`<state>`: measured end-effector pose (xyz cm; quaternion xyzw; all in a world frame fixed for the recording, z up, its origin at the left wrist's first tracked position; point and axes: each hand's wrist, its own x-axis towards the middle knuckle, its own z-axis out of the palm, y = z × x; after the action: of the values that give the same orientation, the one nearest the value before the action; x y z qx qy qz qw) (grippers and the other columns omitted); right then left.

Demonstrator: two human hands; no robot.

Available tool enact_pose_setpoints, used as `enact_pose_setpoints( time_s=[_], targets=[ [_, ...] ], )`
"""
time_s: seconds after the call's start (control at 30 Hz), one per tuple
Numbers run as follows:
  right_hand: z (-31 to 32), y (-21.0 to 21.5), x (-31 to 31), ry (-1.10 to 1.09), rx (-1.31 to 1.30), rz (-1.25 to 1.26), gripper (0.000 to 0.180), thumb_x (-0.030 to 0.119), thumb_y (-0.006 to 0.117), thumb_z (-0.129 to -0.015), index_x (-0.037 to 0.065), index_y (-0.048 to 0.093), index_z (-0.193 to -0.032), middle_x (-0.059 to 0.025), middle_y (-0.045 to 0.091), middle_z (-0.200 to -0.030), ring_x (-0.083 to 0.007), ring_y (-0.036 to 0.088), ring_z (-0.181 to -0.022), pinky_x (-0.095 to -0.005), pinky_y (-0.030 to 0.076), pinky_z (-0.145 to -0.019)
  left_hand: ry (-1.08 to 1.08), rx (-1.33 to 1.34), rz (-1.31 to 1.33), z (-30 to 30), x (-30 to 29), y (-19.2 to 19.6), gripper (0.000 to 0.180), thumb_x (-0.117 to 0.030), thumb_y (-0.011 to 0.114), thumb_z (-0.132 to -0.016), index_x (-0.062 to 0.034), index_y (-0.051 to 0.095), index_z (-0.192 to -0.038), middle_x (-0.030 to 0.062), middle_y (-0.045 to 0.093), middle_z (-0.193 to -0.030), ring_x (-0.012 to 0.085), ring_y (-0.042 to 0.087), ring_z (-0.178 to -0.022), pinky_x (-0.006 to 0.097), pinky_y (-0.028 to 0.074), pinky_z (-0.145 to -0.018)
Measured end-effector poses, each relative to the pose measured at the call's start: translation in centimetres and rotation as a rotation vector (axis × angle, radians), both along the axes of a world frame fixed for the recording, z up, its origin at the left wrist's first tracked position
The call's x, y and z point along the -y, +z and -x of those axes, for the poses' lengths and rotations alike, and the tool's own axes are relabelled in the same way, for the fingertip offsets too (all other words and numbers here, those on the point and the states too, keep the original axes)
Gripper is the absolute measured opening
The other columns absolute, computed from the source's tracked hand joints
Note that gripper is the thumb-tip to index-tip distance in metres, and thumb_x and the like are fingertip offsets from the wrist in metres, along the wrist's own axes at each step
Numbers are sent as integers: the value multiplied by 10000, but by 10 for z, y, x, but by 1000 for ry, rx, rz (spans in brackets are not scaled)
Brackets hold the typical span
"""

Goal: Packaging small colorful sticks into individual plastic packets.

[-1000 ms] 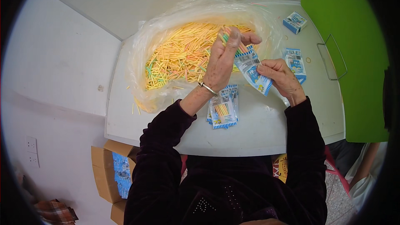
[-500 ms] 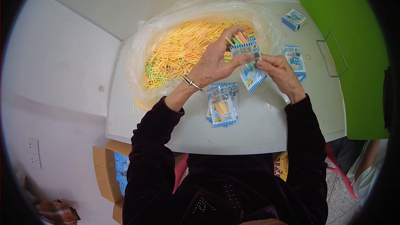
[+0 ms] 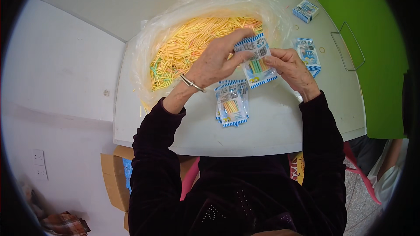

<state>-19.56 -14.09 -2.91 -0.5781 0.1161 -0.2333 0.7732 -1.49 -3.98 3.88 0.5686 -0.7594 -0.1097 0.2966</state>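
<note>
Both hands have come down from the bag — left hand and right hand now pinch one striped packet of coloured sticks above the surface. Finished packets lie just below; bag of yellow sticks behind.

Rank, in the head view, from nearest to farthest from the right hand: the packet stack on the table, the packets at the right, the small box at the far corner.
From the right hand:
1. Packets at the right, just beyond it.
2. Packet stack, toward the person's left, nearer the body.
3. Small box, far right corner.
</note>
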Motion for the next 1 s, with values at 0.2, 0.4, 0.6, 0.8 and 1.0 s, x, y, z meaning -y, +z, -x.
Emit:
enact_pose_setpoints(
  time_s=[0.2, 0.4, 0.6, 0.8, 1.0],
  targets=[
    [1, 1, 1, 27, -63, 78, 249, 142, 596, -858, -6, 617, -1057, 1, 633, -917, -42, 543, -837, -200, 425, -763, -66, -385, -89, 4, 5, -11, 358, -134, 587, -829, 6, 479, -1140, 152, 609, -1017, 235, 605, -966, 326, 471, -824],
    [0, 14, -9, -5, -75, 84, 209, 140, 619, -840, 1, 629, -996, 4, 632, -876, -35, 550, -781, -198, 428, -696, -39, -489, -208, 5, 0, -11, 357, -101, 597, -794, 1, 480, -1116, 125, 566, -1065, 202, 562, -1003, 309, 455, -858],
    [3, 8, -7, 105, -255, 171, 232, 149, 663, -809, 11, 640, -993, -8, 647, -870, -51, 581, -791, -200, 452, -717, -18, -542, -204, 7, -2, -9, 398, -61, 611, -775, -10, 453, -1136, 92, 547, -992, 165, 559, -928, 284, 464, -819],
    [1, 14, -14, 57, -184, 55, 231, 164, 686, -791, 16, 656, -967, -15, 656, -862, -59, 590, -789, -209, 459, -735, -31, -679, -306, 5, -4, -15, 471, -34, 643, -760, -15, 415, -1173, 89, 525, -1032, 141, 557, -912, 269, 484, -757],
    [1, 7, -12, 96, -248, 138, 206, 170, 711, -769, 18, 672, -901, -11, 649, -823, -49, 568, -752, -199, 434, -681, -44, -585, -270, 4, -3, -20, 488, -56, 659, -757, -24, 413, -1177, 76, 518, -1038, 143, 566, -910, 270, 490, -752]
  ],
)
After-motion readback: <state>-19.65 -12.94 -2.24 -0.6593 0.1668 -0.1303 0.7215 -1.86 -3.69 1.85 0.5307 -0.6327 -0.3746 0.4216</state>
